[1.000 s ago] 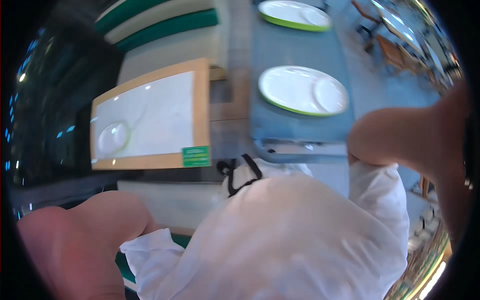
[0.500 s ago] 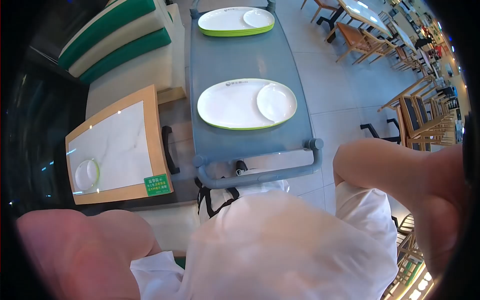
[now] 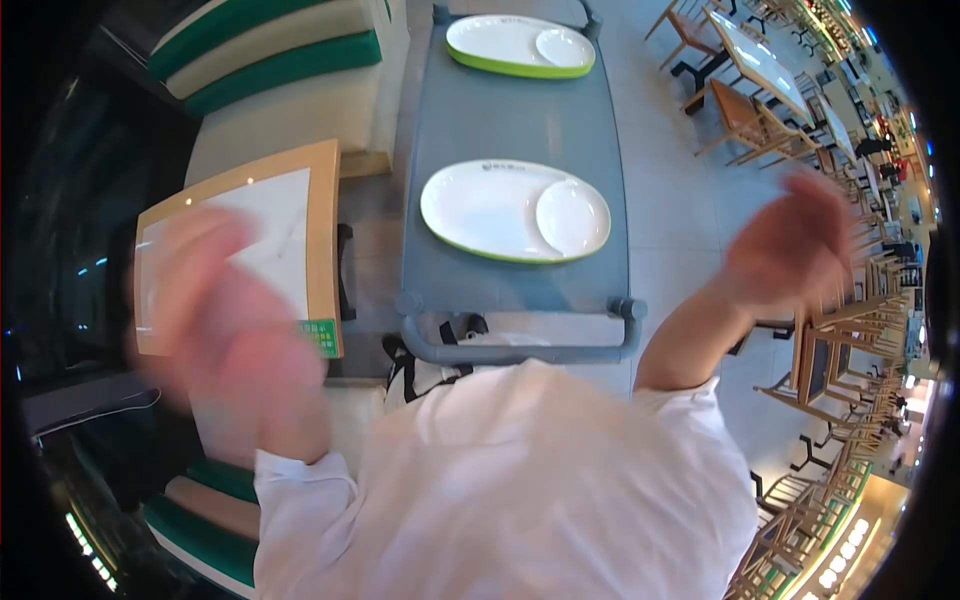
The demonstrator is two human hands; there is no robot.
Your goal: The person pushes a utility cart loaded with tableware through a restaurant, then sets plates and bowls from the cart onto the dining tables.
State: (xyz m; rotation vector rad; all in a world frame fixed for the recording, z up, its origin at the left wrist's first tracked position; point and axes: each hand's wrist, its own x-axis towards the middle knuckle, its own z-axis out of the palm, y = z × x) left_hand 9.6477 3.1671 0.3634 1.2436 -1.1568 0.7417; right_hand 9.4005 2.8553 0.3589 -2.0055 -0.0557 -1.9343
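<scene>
My left hand (image 3: 220, 300) is raised over the small table at the left, and motion smears its fingers. My right hand (image 3: 795, 240) is up at the right, beyond the cart's side and above the floor; it is blurred too. Neither hand touches the plates. A white oval plate (image 3: 480, 208) with a green rim and a round section at its right lies on the near half of a grey-blue cart (image 3: 515, 115). Similar green-rimmed oval plates (image 3: 490, 42) sit stacked at the cart's far end.
The cart's push handle (image 3: 520, 354) is right in front of my body. At the left stand a wood-edged table (image 3: 322, 240) with a green sign (image 3: 321, 338) and a green-and-cream bench (image 3: 300, 110). Wooden chairs (image 3: 740, 110) and another table (image 3: 755, 62) are on the right.
Both hands have swung forward and up from near my body, the left now covering the round dish on the small table. My view has shifted slightly; the plates stay on the cart.
</scene>
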